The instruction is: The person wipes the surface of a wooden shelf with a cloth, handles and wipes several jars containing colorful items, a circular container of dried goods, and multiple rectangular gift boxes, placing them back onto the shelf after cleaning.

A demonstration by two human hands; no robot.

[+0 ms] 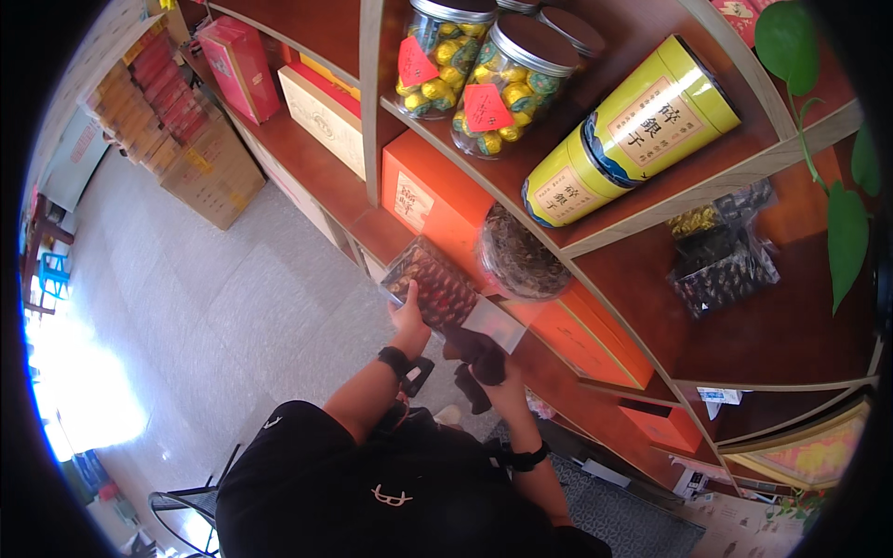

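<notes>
My left hand (410, 322) grips the near-left edge of a clear plastic box (441, 287), its thumb lying on top. Many small dark-red and gold pieces show through the box. In my right hand (508, 387) is a bunched dark brown cloth (483, 356), which touches or overlaps the box's near end; contact is hard to tell. A pale translucent flap (497, 325) sticks out beside the cloth. Just beyond the box stand an orange gift box (429, 185) and a round, clear-wrapped dried tea cake (523, 251) on the wooden shelf.
Clear jars of yellow-wrapped balls (513, 87) and yellow-green canisters (631, 132) stand on an upper shelf (698, 157). Bagged dark packets (725, 268) lie in a right-hand compartment. Leaves (848, 244) hang at the right. Cardboard boxes (216, 174) are stacked on the floor, and a chair (185, 506) is behind.
</notes>
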